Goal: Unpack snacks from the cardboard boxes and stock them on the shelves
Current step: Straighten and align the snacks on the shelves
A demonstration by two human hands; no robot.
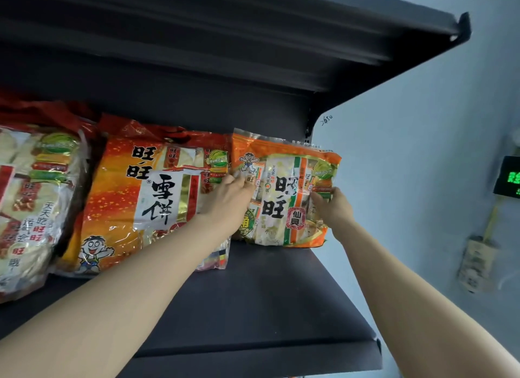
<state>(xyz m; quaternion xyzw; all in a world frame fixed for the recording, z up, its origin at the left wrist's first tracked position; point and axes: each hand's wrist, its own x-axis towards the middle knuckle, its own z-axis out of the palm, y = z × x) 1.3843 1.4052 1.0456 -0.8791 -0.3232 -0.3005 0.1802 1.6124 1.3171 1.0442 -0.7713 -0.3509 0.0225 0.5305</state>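
An orange-and-white bag of rice crackers (284, 192) stands upright at the back right of the dark shelf (267, 299). My left hand (228, 200) lies against the bag's left side with its fingers on the front of the bag. On the right edge of the bag, my right hand (332, 206) grips it. Left of it stands a bigger red-and-orange snack bag (146, 197), partly hidden by my left forearm. Another large snack bag (31, 203) leans at the far left.
A second dark shelf (253, 40) hangs overhead. To the right is a pale blue wall with a black device showing green digits (508, 178) and a small box (475, 265) below it. The shelf's front strip is bare.
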